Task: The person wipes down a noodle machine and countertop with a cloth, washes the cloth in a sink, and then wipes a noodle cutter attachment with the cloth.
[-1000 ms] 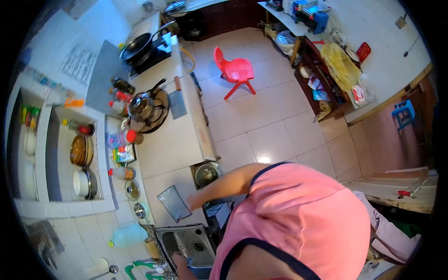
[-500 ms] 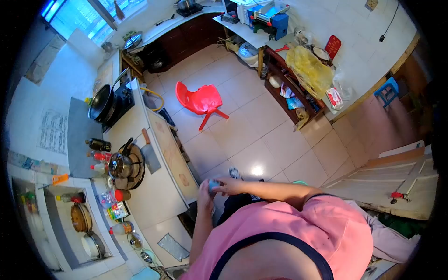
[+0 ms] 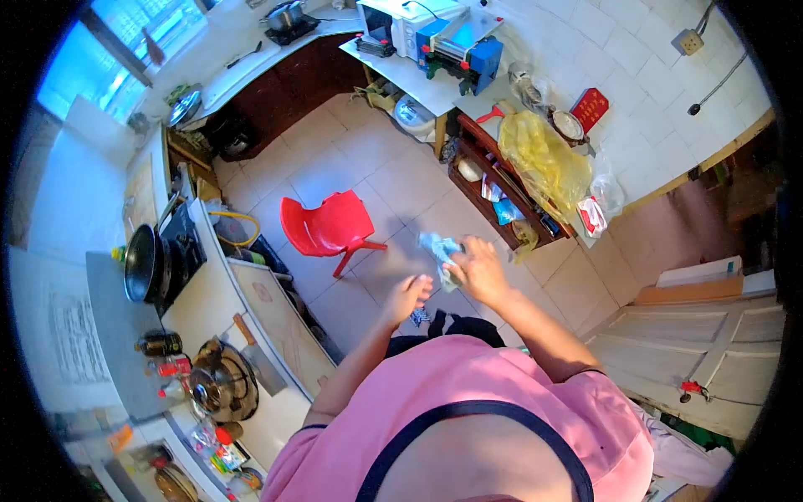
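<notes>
In front of my body, my right hand (image 3: 480, 273) grips a crumpled light blue cloth (image 3: 441, 248). The cloth hangs from the fingers and its far end is smeared by motion. Just to the left, my left hand (image 3: 410, 295) is apart from the cloth, its fingers loosely bent and holding nothing that shows. Both hands are over the tiled floor, and a red plastic chair (image 3: 328, 227) stands beyond them.
On the left counter are a glass-lidded pot (image 3: 212, 386), a cleaver (image 3: 264, 368), bottles, and a black wok (image 3: 145, 263) on the stove. At right stands a low shelf (image 3: 493, 186) with a yellow plastic bag (image 3: 539, 159). A wooden door (image 3: 686, 343) is at lower right.
My hands were together near the left counter; now they are apart and farther right. The cloth, bunched between them before, now hangs looser from my right hand. The view has shifted.
</notes>
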A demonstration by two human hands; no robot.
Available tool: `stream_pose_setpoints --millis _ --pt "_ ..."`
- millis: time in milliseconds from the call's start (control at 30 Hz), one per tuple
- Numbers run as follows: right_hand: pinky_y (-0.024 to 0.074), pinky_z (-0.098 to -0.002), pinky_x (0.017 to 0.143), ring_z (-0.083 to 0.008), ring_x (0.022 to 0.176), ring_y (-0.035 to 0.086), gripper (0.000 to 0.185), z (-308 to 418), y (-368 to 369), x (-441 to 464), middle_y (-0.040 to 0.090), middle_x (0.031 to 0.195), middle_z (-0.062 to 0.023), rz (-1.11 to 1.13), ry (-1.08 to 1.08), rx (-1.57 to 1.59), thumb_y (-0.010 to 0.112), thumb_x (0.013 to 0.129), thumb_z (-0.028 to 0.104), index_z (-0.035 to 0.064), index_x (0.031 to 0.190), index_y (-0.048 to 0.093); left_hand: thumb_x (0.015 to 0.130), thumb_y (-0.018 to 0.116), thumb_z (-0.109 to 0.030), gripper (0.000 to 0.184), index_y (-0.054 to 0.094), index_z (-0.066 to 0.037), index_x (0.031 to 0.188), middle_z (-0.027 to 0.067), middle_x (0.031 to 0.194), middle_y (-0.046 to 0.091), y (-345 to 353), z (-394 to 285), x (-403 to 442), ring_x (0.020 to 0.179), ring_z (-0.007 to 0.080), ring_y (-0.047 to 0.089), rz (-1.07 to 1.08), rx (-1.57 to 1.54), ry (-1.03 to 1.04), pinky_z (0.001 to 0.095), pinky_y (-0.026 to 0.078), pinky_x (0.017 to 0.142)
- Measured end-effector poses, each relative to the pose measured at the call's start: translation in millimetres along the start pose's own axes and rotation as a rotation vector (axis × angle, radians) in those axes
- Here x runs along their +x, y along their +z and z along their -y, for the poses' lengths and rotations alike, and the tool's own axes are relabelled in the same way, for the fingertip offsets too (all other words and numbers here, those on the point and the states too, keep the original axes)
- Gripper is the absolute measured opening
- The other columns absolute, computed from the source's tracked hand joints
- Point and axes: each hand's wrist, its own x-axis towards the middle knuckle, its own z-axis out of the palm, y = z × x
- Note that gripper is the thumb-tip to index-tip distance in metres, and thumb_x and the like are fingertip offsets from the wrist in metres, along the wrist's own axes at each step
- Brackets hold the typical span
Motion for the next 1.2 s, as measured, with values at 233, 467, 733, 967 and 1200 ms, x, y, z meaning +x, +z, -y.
stream_pose_setpoints --millis 233,467,733,967,1200 --pt "0.0479 -0.0316 0.071 -0.0211 0.077 0.062 0.019 -25 34 70 0.066 0.088 -0.0094 0.013 0.653 1.003 0.058 0.093 0.019 0.0028 0.1 0.066 0.102 0.03 -0.045 0.054 0.048 -0.002 0.131 0.0077 0.123 0.056 -19 -78 125 0.113 0.0193 0.053 0.384 -0.381 0.131 0.0372 0.044 0.095" --pt "0.0465 -0.0265 0.076 -0.0107 0.085 0.058 0.021 -136 45 165 0.065 0.092 -0.0069 -0.115 0.559 0.955 0.057 0.094 0.016 -0.0016 0.101 0.066 0.095 0.046 -0.053 0.063 0.049 -0.001 0.131 0.0083 0.119 0.057 -34 -148 221 0.105 0.0166 0.054 0.163 -0.003 0.248 0.0328 0.042 0.094" --pt "0.0473 -0.0308 0.064 -0.0154 0.071 0.062 0.028 -231 49 305 0.066 0.077 -0.0122 -0.126 0.637 0.946 0.067 0.086 0.027 0.0007 0.095 0.067 0.097 0.045 -0.037 0.036 0.063 -0.01 0.113 0.018 0.088 0.064 -91 -262 319 0.09 0.0391 0.059 -0.227 0.744 0.36 0.0456 0.046 0.076" --pt "0.0501 -0.0398 0.072 -0.0313 0.084 0.065 0.062 -277 24 367 0.066 0.101 -0.0144 -0.183 0.57 0.48 0.075 0.073 0.046 0.0083 0.119 0.056 0.094 0.056 -0.02 0.025 0.063 -0.007 0.114 0.014 0.117 0.057 -100 -346 406 0.088 0.0287 0.062 -0.435 0.865 0.853 0.0357 0.05 0.072" --pt "0.0482 -0.0359 0.068 -0.0236 0.076 0.061 0.034 -366 57 423 0.064 0.096 -0.0083 -0.131 0.392 0.249 0.073 0.08 0.031 0.007 0.102 0.063 0.093 0.059 -0.026 0.026 0.064 -0.001 0.094 0.0046 0.067 0.055 -108 -411 536 0.069 0.0102 0.049 -0.066 0.31 0.352 0.0289 0.043 0.065"
